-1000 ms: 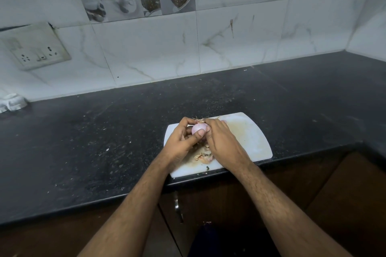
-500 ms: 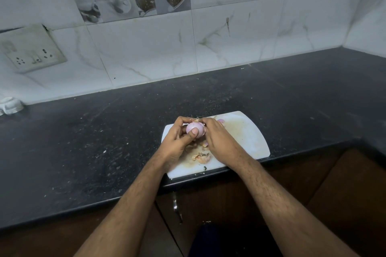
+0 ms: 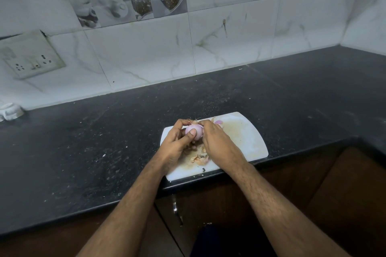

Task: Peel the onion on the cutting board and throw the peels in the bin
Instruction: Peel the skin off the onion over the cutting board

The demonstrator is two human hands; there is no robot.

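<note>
from the head view, my left hand [image 3: 174, 144] cups the onion [image 3: 194, 132] just above the cutting board [image 3: 246, 142], its fingers curled round the far side and the thumb pressed flat on the pale pink front. my right hand [image 3: 217, 145] comes in from 3 o'clock of the onion, its fingers pinching at the top right edge where a bit of dry skin and root hairs stick up. loose peels [image 3: 199, 157] lie on the board at 6 o'clock of the onion, between my wrists, and a small pink piece [image 3: 218, 122] sits at 2 o'clock, just past my right knuckles. the board rests at the near edge of the dark bench [image 3: 104, 148]. on the tiled wall at 10 o'clock is a switch plate [image 3: 31, 54].
</note>
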